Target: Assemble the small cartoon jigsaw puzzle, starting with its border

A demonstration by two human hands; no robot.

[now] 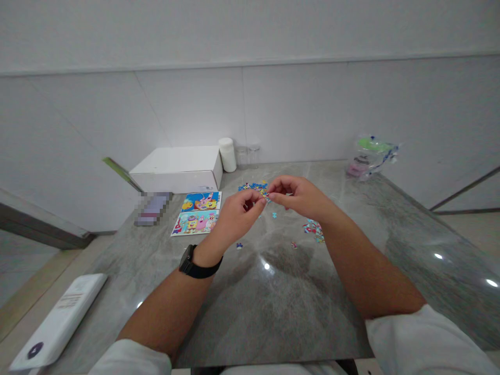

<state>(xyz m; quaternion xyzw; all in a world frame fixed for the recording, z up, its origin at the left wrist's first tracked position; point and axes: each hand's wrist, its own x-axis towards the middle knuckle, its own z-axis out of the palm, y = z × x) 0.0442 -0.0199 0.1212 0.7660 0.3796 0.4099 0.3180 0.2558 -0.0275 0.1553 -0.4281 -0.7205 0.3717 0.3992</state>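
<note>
From where I stand, the light is soft and rather dim, a cool grey over the wall (292, 109). Overhead lamps, it seems, throw small white glare spots onto the polished counter (273, 323), one near its middle, two at the right, another beside the left forearm (167, 312). Blurry dark shadows or reflections pool below the hands. The wide view bends the wall's long seam and stretches the sleeves at the lower corners. Fine detail in the small pieces is soft, and a blocky pixelated patch (153, 209) hides something at left.
</note>
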